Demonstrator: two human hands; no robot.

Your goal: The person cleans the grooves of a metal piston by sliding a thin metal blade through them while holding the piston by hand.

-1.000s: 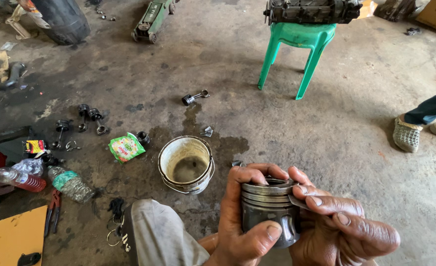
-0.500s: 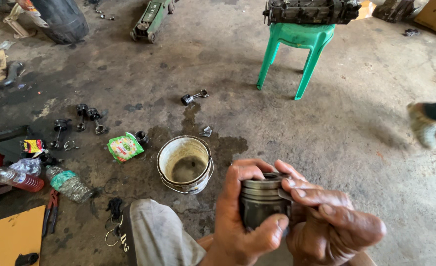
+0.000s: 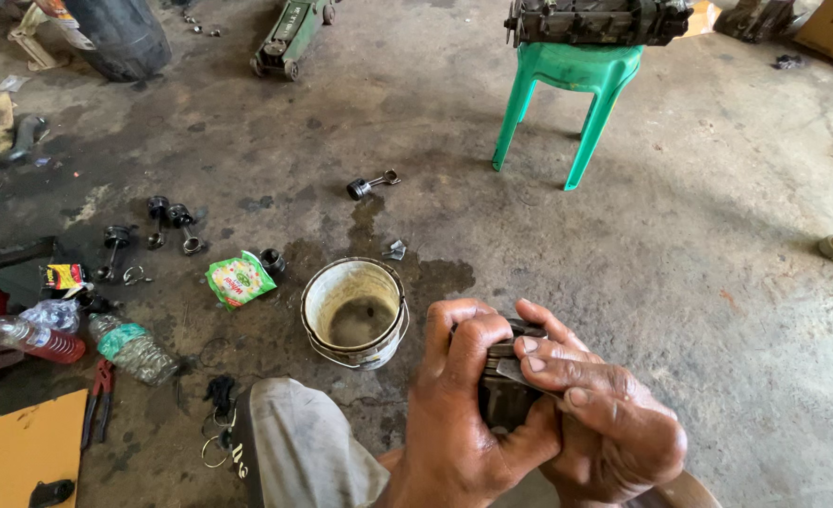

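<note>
My oily left hand (image 3: 459, 414) wraps the dark piston (image 3: 503, 400), right hand (image 3: 605, 423) pinching a thin metal strip (image 3: 520, 370) against it — either could slip toward the bucket (image 3: 355, 310).

Even, soft daylight, bright enough all over. Shadows faint: a soft one under the green stool (image 3: 567, 89), another beside the bucket (image 3: 353, 310). Mild sheen on the oily floor (image 3: 699, 254) patches, no hard glare. Sharp focus throughout, no motion blur. Wide-angle stretch at the frame corners.
</note>
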